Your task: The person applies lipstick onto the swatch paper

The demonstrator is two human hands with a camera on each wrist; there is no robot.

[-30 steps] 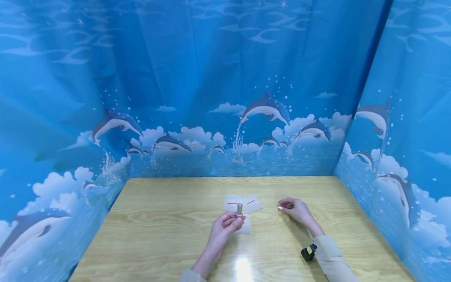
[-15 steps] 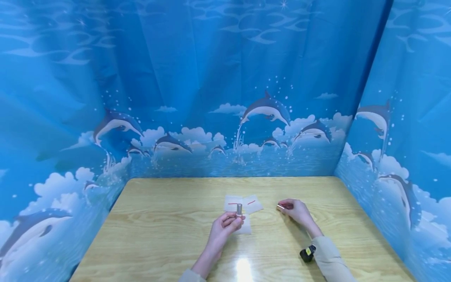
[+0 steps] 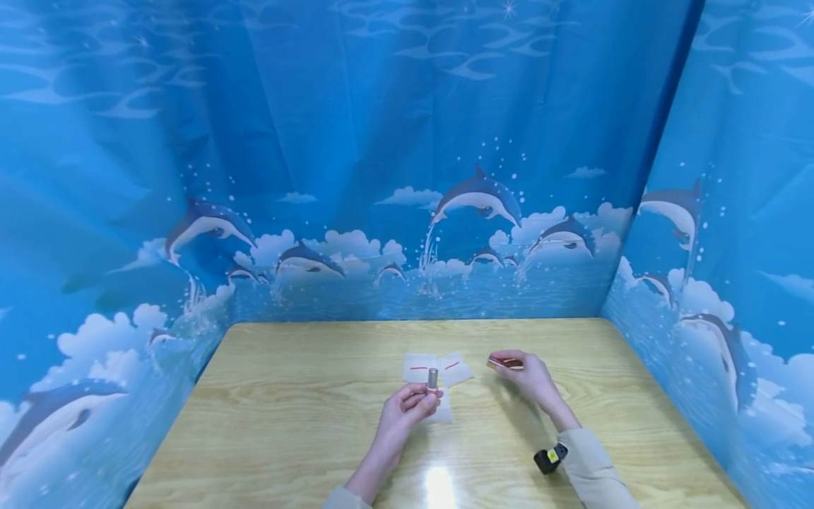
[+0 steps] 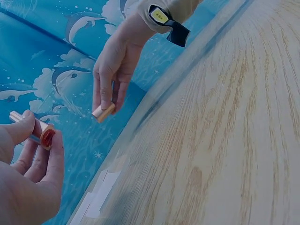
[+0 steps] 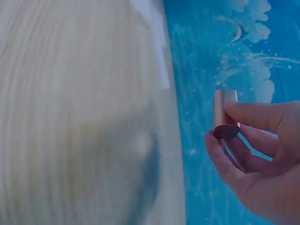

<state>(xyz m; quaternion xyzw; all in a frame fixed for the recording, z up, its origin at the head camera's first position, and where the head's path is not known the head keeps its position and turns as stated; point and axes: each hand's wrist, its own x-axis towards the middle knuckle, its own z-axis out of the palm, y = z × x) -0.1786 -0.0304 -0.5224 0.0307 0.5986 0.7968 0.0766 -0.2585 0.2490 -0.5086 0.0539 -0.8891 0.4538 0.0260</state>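
Observation:
My left hand (image 3: 405, 413) pinches an uncapped lipstick (image 3: 433, 379) between thumb and fingers, above the papers. In the left wrist view this lipstick (image 4: 36, 130) has a shiny rose-gold case, and red shows inside its round end. Over to the right, my right hand (image 3: 529, 376) holds a rose-gold lipstick cap (image 5: 226, 112) with thumb and fingertips, raised over the table. The two hands are apart. Beneath and beyond the left hand lie white papers (image 3: 415, 359); two of them bear a short red stroke, and the nearest is partly hidden by the hand.
The wood-grain table (image 3: 286, 396) reaches back to a blue curtain (image 3: 381, 141) printed with dolphins, which also hangs along both sides. A black wrist camera (image 3: 548, 459) sits at the right sleeve, low over the tabletop.
My right hand has lifted slightly and moved left toward the papers, carrying the cap, which has turned in its fingers. The left hand and the lipstick have stayed where they were.

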